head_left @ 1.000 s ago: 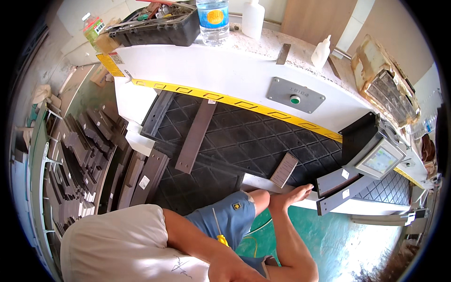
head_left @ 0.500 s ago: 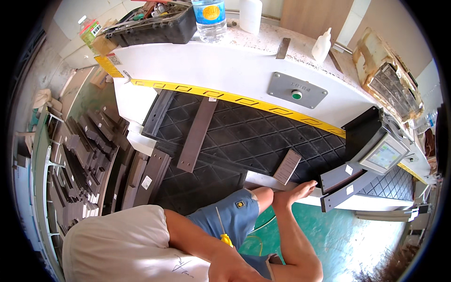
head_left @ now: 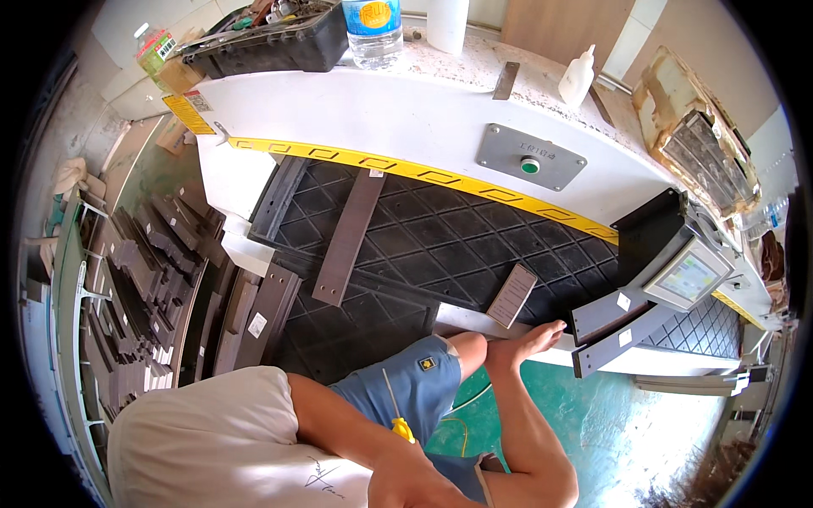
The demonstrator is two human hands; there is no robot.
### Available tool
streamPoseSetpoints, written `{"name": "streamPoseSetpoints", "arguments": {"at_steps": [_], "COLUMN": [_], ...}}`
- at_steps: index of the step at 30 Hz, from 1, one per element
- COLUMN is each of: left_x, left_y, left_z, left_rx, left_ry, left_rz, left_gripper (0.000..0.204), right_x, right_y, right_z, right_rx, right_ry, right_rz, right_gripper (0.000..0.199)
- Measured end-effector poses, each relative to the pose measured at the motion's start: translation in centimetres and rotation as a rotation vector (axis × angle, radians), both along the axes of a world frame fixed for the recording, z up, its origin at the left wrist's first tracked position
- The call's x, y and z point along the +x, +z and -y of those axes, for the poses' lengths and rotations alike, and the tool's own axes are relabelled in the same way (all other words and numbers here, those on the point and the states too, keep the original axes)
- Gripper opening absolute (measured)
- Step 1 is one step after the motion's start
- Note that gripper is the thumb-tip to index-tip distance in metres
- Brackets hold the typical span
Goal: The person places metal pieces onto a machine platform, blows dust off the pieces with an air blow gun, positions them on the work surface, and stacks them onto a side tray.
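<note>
1. We find the yellow-handled tool (head_left: 402,430) over the blue shorts (head_left: 360,394), just beside the bare arm (head_left: 334,419), thin shank pointing up the view. If it is loose, a shifted knee could send it off the lap.
2. Two labelled dark boards (head_left: 606,317) jut out close to the bare foot (head_left: 527,342); in our judgement a nudge could drop them on the toes.
3. The short brown block (head_left: 512,296) lies by the white rim (head_left: 461,317); a swung leg could knock it down.
4. The clear bottle (head_left: 376,42) stands near the front of the upper surface (head_left: 470,71); a jolt could topple it.
5. Hands: what may be the left hand (head_left: 411,484) meets the lower edge, fingers unseen; the right is out of view. We cannot tell whether either is open, closed or gripping the tool.
6. The bottle's top is cut off, the screen (head_left: 688,273) unreadable, and the fuzzy dark shape (head_left: 707,483) at lower right unidentifiable.
</note>
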State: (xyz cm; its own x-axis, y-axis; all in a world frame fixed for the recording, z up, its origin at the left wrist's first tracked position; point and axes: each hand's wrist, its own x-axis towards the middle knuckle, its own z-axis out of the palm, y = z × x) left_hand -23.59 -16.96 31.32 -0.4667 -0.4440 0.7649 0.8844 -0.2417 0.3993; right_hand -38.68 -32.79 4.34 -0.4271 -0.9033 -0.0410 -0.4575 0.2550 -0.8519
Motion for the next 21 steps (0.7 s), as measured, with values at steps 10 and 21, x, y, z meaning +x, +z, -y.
{"name": "streamPoseSetpoints", "arguments": {"at_steps": [10, 21], "left_x": [2.9, 10.6], "left_y": [-1.2, -22.6], "left_z": [2.4, 11.1], "left_rx": [0.054, 1.072], "left_ry": [-0.018, 0.681], "left_rz": [0.18, 1.242], "left_gripper": [0.027, 0.043], "right_x": [-0.1, 1.8], "right_y": [-0.4, 7.4], "right_z": [-0.3, -7.8], "right_rx": [-0.091, 0.225], "right_ry": [-0.016, -0.216], "right_rz": [0.006, 0.809], "right_gripper": [0.093, 0.083]}}
